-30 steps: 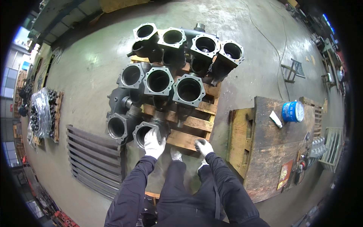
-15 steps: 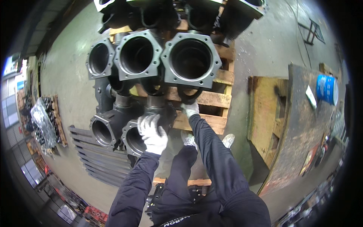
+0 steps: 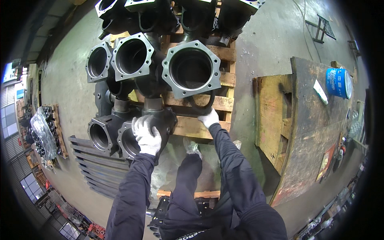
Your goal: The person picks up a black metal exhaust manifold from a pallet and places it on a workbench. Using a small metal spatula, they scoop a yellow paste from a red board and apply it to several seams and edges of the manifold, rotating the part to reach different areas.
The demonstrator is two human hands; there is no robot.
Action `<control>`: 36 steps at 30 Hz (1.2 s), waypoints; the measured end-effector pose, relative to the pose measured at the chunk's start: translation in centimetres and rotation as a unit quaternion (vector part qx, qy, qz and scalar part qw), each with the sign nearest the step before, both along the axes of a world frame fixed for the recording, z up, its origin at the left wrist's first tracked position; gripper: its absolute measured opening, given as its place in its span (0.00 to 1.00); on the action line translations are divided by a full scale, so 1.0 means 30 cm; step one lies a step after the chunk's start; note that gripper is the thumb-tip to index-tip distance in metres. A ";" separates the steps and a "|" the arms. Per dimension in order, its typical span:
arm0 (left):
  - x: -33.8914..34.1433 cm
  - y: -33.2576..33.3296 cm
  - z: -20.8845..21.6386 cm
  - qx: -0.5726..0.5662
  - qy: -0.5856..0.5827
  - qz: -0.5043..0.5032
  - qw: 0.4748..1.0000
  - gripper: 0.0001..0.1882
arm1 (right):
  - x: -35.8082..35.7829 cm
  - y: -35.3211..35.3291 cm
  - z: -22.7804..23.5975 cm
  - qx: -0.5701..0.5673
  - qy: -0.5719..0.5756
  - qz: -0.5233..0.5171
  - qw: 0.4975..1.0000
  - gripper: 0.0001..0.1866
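Black cast-metal housings with pale machined flanges stand in rows on a wooden pallet (image 3: 192, 125). My right hand (image 3: 209, 118), in a white knit glove, is closed on the dark lower ring of the front right housing (image 3: 212, 78). That housing sits slightly turned, its round bore facing up toward me. My left hand (image 3: 147, 136), gloved too, rests on the flange of a lower housing (image 3: 122, 141), fingers extended and thumb apart. Beside that one is another lower housing (image 3: 94, 122). Two more flanged housings (image 3: 151, 54) (image 3: 105, 76) stand left of the gripped one.
More housings (image 3: 154, 24) fill the far end. Dark slats (image 3: 96, 168) lie on the floor at left. A worn wooden board (image 3: 308, 132) at right carries a blue bucket (image 3: 337, 83) and a white tube (image 3: 321, 93). Dark metal parts (image 3: 162, 210) lie by my legs.
The front right housing has turned and shifted slightly nearer me. My right hand has moved right along with its lower ring. The left hand stays at the lower housing; the view has shifted.
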State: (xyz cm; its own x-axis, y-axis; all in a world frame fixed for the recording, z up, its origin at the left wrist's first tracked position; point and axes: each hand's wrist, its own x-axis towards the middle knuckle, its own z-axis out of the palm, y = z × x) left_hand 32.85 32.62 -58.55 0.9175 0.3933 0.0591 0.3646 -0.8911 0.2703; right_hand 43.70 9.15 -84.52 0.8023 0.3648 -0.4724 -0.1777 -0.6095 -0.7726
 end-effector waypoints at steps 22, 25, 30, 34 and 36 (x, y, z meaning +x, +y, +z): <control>0.012 -0.007 -0.009 0.087 -0.005 -0.023 0.996 0.26 | -0.681 -0.597 0.120 0.052 0.221 -0.203 0.953 0.41; 0.031 -0.031 0.024 0.123 0.039 -0.034 0.991 0.29 | -0.725 -0.715 0.088 -0.095 0.204 -0.048 0.973 0.45; 0.179 -0.181 -0.029 0.077 0.005 -0.152 0.985 0.29 | -0.716 -0.769 0.065 0.054 0.293 -0.176 0.938 0.43; 0.439 -0.319 -0.367 -0.190 0.208 -0.106 0.954 0.30 | -0.684 -0.773 0.123 -0.092 0.254 -0.056 0.961 0.46; 0.536 -0.325 -0.518 -0.242 0.362 -0.092 0.896 0.35 | -0.646 -0.767 0.169 -0.124 0.248 -0.032 0.960 0.44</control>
State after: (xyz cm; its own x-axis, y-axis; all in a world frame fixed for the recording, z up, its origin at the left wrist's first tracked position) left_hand 48.93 22.87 -74.09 0.6990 0.0496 -0.7134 0.4591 -0.7960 0.3945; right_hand 24.33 -13.86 -79.46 0.4728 0.1483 -0.8686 -0.5304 -0.7392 -0.4149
